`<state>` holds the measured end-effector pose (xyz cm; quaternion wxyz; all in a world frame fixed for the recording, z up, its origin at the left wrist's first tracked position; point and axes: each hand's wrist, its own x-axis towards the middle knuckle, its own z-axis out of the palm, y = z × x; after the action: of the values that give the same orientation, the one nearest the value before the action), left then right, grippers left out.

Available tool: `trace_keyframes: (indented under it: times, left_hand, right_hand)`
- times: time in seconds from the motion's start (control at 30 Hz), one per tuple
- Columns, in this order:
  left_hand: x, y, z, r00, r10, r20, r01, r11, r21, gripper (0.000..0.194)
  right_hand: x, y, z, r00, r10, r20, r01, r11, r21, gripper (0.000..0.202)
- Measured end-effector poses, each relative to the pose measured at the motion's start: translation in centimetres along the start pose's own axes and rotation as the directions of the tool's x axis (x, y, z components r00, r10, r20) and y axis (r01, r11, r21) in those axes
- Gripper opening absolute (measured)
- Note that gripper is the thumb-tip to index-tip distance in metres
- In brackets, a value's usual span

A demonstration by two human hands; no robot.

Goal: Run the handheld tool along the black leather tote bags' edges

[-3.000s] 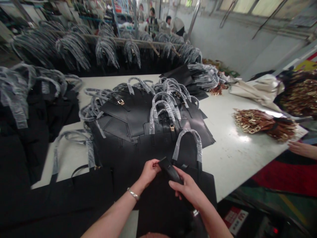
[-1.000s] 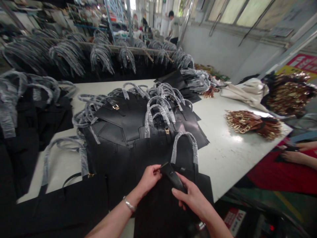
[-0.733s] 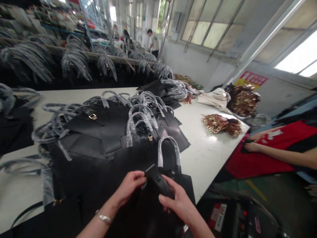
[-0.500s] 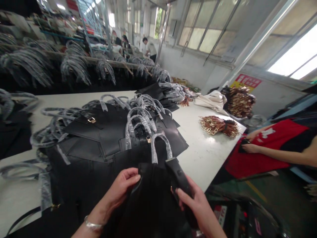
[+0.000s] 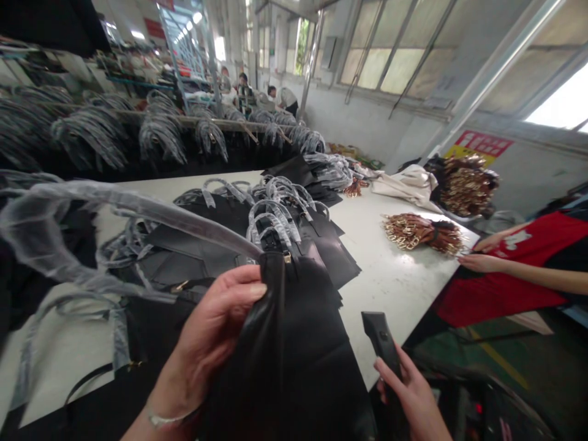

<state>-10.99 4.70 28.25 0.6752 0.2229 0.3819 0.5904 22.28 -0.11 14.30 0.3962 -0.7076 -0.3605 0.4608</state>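
My left hand (image 5: 215,331) pinches the top edge of a black leather bag panel (image 5: 303,343) between thumb and fingers, lifting it. From that edge a handle wrapped in clear plastic (image 5: 151,211) swings out to the left. Wrapped in my right hand (image 5: 408,392) is a black hand-held tool shaped like a hair clipper (image 5: 382,343), its flat head pointing up and away. It is apart from the panel, over the right side of the table. Behind the panel lie more black bag pieces (image 5: 326,245) with plastic-wrapped handles (image 5: 271,220).
On the white table (image 5: 362,245) rests a bundle of brown straps with gold clasps (image 5: 422,233); a larger bundle (image 5: 468,187) sits behind, beside a cream cloth (image 5: 404,184). A co-worker's arm (image 5: 519,269) reaches in at right. Wrapped handles (image 5: 160,128) hang along a rail behind.
My left hand has raised the panel edge, and its handle has flopped over to the left. My right hand has drawn the tool away from the panel, to the right.
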Motion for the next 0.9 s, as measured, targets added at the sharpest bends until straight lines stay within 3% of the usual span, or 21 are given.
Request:
trace_keyframes:
  times: [0.1,0.17,0.2,0.27,0.33,0.4,0.47,0.57,0.7,0.9]
  left_hand:
    - [3.6,-5.2,0.6,0.978,-0.12,0.172,0.113,0.992,0.05,0.026]
    - [5.6,-9.6,-0.4,0.973,-0.162,0.161,0.123,0.966,0.228,0.027]
    - [6.3,-11.9,-1.2,0.983,-0.154,0.103,0.106,0.923,0.371,0.03]
    - [6.8,-15.9,-3.3,0.998,-0.053,-0.017,0.05,0.708,0.704,0.036]
    - [6.1,-19.1,-5.5,0.996,0.059,0.06,-0.078,0.382,0.921,0.042]
    - [4.8,-21.4,-7.5,0.98,0.072,0.185,-0.19,0.078,0.979,0.044]
    - [3.6,-23.0,-9.1,0.96,0.052,0.274,-0.265,-0.135,0.955,0.045]
    - [2.7,-24.4,-11.1,0.895,0.047,0.444,-0.413,-0.292,0.863,0.045]
    - [2.7,-25.2,-12.7,0.809,0.057,0.585,-0.528,-0.367,0.766,0.046]
    - [2.8,-25.7,-13.1,0.79,0.068,0.609,-0.536,-0.403,0.741,0.047]
  right_hand:
    - [0.1,-0.3,-0.4,1.0,-0.024,-0.001,0.024,0.999,-0.034,0.093]
    - [0.2,-0.5,-0.4,1.0,-0.024,0.005,0.024,0.998,-0.063,0.096]
    - [0.2,-0.6,-0.3,1.0,-0.015,0.016,0.016,0.997,-0.073,0.098]
    - [0.1,-0.6,0.2,0.999,0.008,0.053,-0.003,0.997,-0.082,0.103]
    - [0.0,-0.4,1.1,0.991,0.045,0.124,-0.032,0.995,-0.099,0.105]
    - [0.2,0.2,2.2,0.973,0.081,0.215,-0.052,0.99,-0.134,0.101]
    - [0.6,0.9,3.5,0.947,0.114,0.3,-0.06,0.981,-0.183,0.094]
    - [2.0,1.7,5.5,0.92,0.143,0.365,-0.057,0.97,-0.235,0.087]
    - [4.8,1.3,7.5,0.903,0.162,0.398,-0.072,0.97,-0.233,0.075]
    - [8.4,0.1,9.8,0.894,0.175,0.413,-0.101,0.976,-0.194,0.057]
